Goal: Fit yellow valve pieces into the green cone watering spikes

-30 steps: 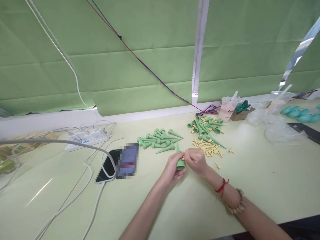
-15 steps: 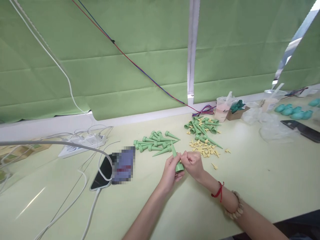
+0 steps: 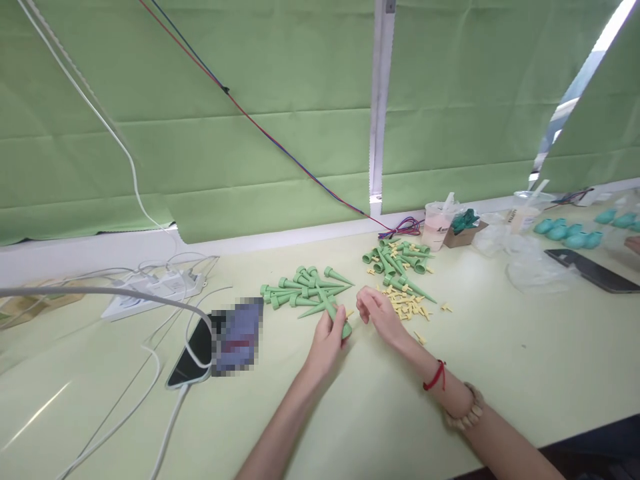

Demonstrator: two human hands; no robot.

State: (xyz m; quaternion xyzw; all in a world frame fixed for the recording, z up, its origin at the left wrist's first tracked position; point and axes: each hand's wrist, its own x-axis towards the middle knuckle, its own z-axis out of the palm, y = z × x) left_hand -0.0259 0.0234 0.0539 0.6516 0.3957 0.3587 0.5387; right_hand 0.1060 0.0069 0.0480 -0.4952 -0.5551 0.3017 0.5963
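Left hand [image 3: 327,340] clamped round green cone [image 3: 334,312], tip pointed away, forearm angled inward | right hand [image 3: 381,313] hung just beside it, fingers loosely apart, low over surface [image 3: 475,347].

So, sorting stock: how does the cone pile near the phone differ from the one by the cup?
The left pile holds green cones only, mostly lying parallel; the right pile is jumbled and mixed with small yellow pieces. The left pile lies nearer the left hand. Both lie on the table.

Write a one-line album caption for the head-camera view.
Left hand grips a green cone, right hand beside it, near a cone pile and yellow pieces on the table.
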